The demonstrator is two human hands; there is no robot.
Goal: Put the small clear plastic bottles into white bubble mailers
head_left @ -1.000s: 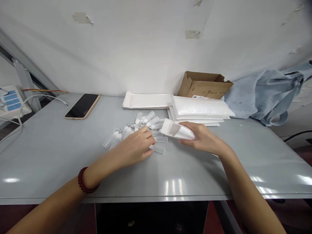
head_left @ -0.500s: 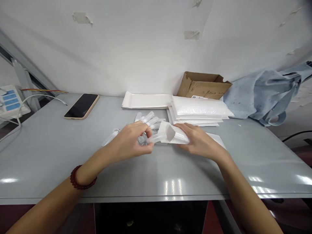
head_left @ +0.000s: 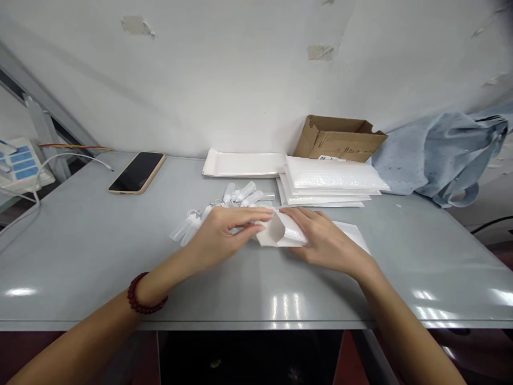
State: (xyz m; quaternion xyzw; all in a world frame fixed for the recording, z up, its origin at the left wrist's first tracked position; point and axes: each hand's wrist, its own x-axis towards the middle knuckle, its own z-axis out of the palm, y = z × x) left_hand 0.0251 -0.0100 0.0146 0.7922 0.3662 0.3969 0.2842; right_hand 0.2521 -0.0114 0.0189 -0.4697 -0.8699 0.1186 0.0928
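Observation:
A white padded bubble mailer lies over the table with its mouth gaping toward the left. My right hand grips it around the middle, and its far end sticks out beyond the wrist. At the mailer's mouth is my left hand, wearing a dark red bead bracelet; its fingers are stretched out, thumb apart, with the tips at the flap. I see nothing between them. Just behind the left hand lies a loose pile of small clear and white plastic tubes with thin cords. The inside of the mailer is mostly hidden.
Behind the hands sit a stack of white bubble mailers and another mailer. A cardboard box and light blue cloth are at the back right. A phone, white cable and power strip are left.
My left hand has moved right to the mailer's mouth and its fingers have straightened. The clear tube it pinched at the opening is out of sight. The mailer's mouth has tilted slightly downward.

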